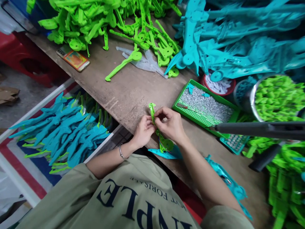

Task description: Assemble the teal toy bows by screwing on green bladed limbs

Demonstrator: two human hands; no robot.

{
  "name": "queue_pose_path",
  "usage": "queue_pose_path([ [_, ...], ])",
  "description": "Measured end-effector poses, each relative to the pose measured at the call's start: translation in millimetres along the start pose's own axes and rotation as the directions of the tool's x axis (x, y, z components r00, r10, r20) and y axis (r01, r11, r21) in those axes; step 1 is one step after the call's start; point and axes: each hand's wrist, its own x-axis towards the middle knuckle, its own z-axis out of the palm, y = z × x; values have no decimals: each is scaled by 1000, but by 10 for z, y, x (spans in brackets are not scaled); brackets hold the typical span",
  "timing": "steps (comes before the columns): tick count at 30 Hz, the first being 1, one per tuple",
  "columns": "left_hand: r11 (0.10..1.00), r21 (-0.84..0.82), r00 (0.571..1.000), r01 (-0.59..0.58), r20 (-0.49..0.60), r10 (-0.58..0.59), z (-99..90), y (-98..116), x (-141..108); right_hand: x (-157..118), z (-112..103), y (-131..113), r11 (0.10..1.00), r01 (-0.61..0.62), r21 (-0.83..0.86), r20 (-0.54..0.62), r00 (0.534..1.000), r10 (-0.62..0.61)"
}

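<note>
A slender green plastic piece (152, 109) with a round end stands up between my two hands near the table's front edge. My left hand (144, 131) is closed round its left side, fingertips pinching it. From the right, the thumb and fingers of my right hand (169, 123) press together on the same piece; anything small between them is hidden. The green round end (167, 145) lies below my hands, over a blue-green part (172, 152) at the table edge. Another blue-green part (228, 179) rests beside my right forearm.
Green parts (81, 22) and blue-green parts (238, 47) are heaped at the back. A green tray (190, 113) of metal screws stands right, under a dark tool (257, 129). A phone (76, 60) lies left. Finished-looking pieces (69, 130) fill a box below.
</note>
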Motion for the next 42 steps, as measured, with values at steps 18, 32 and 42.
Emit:
queue_pose_path([
  [18,1000,4,1000,-20,-3,20,-12,-33,-2,-21,-76,-26,979,110,-170,75,992,-98],
  [32,999,16,999,-46,5,46,-8,-35,-10,-55,-67,-5,978,156,-135,23,988,-155],
  [42,999,-14,999,-38,-2,38,-15,-59,-7,-118,9,-22,981,108,-161,-78,990,-121],
])
